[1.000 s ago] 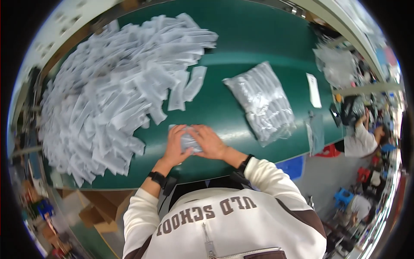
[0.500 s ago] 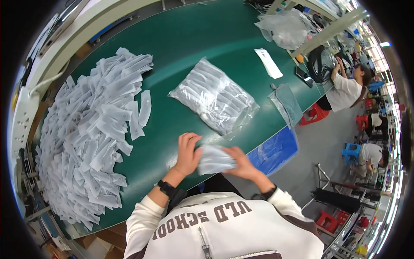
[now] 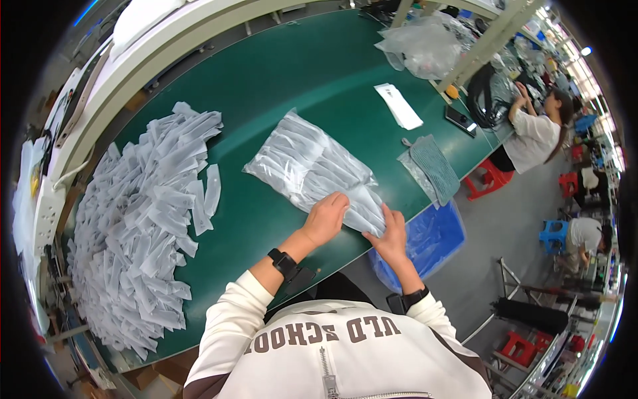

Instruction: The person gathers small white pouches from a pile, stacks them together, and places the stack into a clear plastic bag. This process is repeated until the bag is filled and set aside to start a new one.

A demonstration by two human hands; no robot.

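Clear bag [image 3: 312,166] stuffed with white packets, lying flat near the middle of the green table [image 3: 299,73], its near corner almost reaching the table's front edge. Left hand [image 3: 325,218] pressing down on that near end, fingers curled onto the plastic. Right hand [image 3: 392,233] pinching the bag's corner right at the edge, just beside the left. Plenty of bare green stretching beyond and right of the bag. Big heap of loose white packets [image 3: 139,219] crowding the left side, well apart. Blue bin [image 3: 432,239] sitting below the edge, grey mesh pouch [image 3: 433,166] lying near the right.
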